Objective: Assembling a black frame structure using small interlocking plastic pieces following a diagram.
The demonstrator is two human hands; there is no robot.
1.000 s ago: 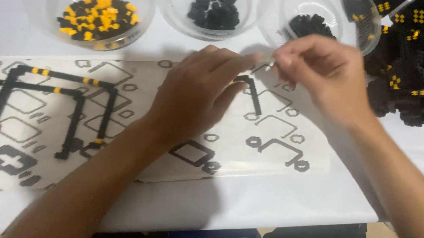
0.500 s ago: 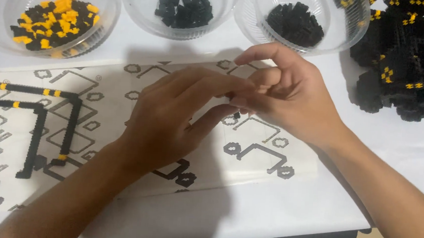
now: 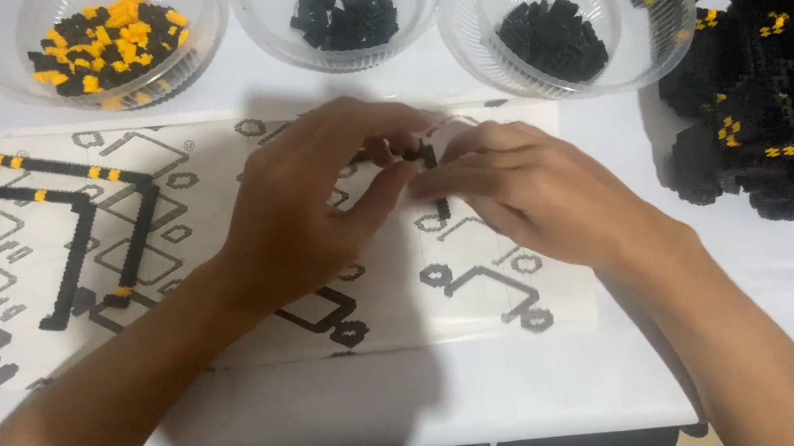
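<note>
Left hand and right hand both pinch a small black brick strip mid-sheet; uneven squeeze could snap it apart.

We see two bare hands and forearms, no gloves. Left hand: no ring, no watch, no sleeve on the forearm as far as the near edge. Right hand: likewise unadorned, wrist and forearm uncovered down to the near right corner. Short nails on the fingertips we can make out.

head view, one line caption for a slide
Both hands pinch small black bricks over a printed template.
</note>
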